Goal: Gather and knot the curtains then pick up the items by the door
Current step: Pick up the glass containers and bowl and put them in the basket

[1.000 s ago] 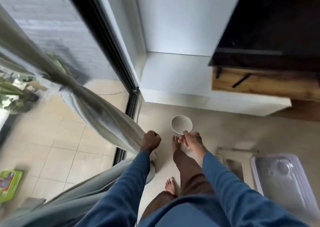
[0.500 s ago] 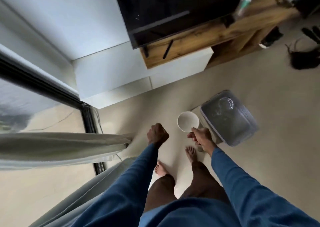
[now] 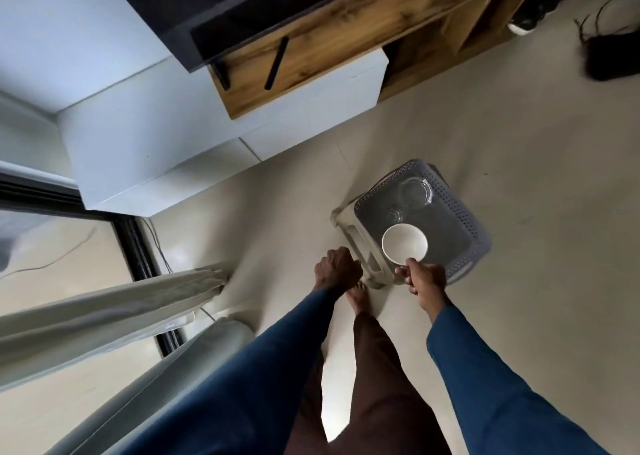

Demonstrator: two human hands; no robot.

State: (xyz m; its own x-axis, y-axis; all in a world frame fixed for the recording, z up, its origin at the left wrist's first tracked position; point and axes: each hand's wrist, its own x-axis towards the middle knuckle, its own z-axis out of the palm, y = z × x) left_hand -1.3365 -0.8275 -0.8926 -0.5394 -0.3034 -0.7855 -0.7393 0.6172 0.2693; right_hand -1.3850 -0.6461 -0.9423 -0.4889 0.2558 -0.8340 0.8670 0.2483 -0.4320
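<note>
My right hand [image 3: 423, 277] pinches the near rim of a white bowl [image 3: 404, 244] and holds it above a grey perforated basket [image 3: 465, 226] on the floor. Clear glassware [image 3: 415, 191] lies in the basket's far part. My left hand [image 3: 336, 271] is a closed fist with nothing visible in it, left of the basket. The gathered beige curtain [image 3: 104, 312] hangs at the left beside the dark door frame [image 3: 138, 250], apart from both hands. A second fold of grey curtain [image 3: 180, 361] lies lower left.
A beige stool or tray [image 3: 360, 246] sits under the basket's left side. A white low ledge [image 3: 221, 132] and a wooden TV cabinet [image 3: 346, 38] stand ahead. Dark items [image 3: 613, 56] lie at the top right. Bare floor spreads to the right. My bare foot [image 3: 358, 297] stands near the stool.
The view has swung right, away from the door. My right hand carried the bowl over the basket. My left hand let go of the curtain and stays a fist.
</note>
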